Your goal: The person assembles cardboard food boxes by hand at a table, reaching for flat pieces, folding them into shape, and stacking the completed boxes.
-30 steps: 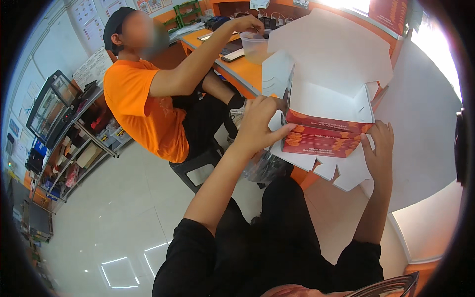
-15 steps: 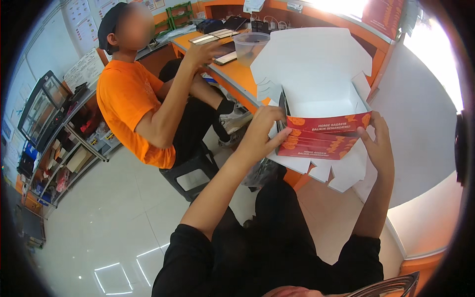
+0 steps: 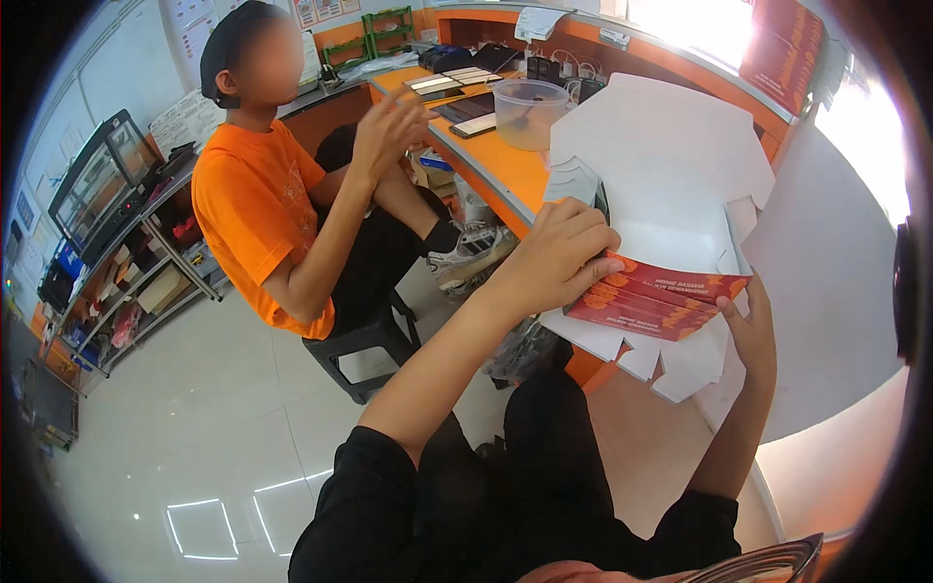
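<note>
The step in hand appears to be box folding. The cardboard box (image 3: 671, 233), white inside and red-orange outside, sits half-formed above the person's lap, beside the orange counter (image 3: 505, 170). The left hand (image 3: 559, 257) grasps the left wall; the right hand (image 3: 750, 325) grips the right front corner. The next move likely calls for tucking the loose white flaps (image 3: 671, 364) inward. Count: one box, one clear tub (image 3: 530, 112), one seated co-worker (image 3: 262, 204)
</note>
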A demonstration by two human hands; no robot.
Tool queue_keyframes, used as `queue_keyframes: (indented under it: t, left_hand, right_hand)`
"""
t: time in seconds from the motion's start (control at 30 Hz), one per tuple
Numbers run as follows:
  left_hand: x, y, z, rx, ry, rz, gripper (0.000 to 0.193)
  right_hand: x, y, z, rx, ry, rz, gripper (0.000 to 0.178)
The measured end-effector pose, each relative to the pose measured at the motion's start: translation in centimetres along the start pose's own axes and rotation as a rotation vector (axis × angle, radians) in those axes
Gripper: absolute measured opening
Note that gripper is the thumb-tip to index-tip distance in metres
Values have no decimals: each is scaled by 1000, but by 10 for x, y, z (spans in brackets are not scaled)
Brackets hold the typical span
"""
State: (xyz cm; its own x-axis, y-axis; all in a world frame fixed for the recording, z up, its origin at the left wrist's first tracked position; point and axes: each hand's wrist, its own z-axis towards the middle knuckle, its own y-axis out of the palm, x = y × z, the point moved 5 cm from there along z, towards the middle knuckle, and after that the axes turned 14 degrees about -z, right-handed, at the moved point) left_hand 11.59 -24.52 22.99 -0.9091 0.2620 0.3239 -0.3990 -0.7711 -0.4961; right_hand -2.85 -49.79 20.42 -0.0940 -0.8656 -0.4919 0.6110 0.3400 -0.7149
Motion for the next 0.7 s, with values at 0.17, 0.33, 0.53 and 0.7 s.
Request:
queue_keyframes:
  t: [0.17,0.33,0.53,0.7]
  left_hand:
    - [1,0,2,-5,-59,-3,21]
    - [-9,3,-2,39,-115,-13,21]
    - [-18,6,-3,208,-1,-121,18]
    - [-31,5,-6,197,-82,-163,18]
  right_hand:
    - [14,-7,2,-64,-71,-258,65]
    - [22,-13,2,-131,-13,-268,63]
    - [28,-6,1,23,-41,-97,54]
    - [0,-2,9,-62,-133,35,38]
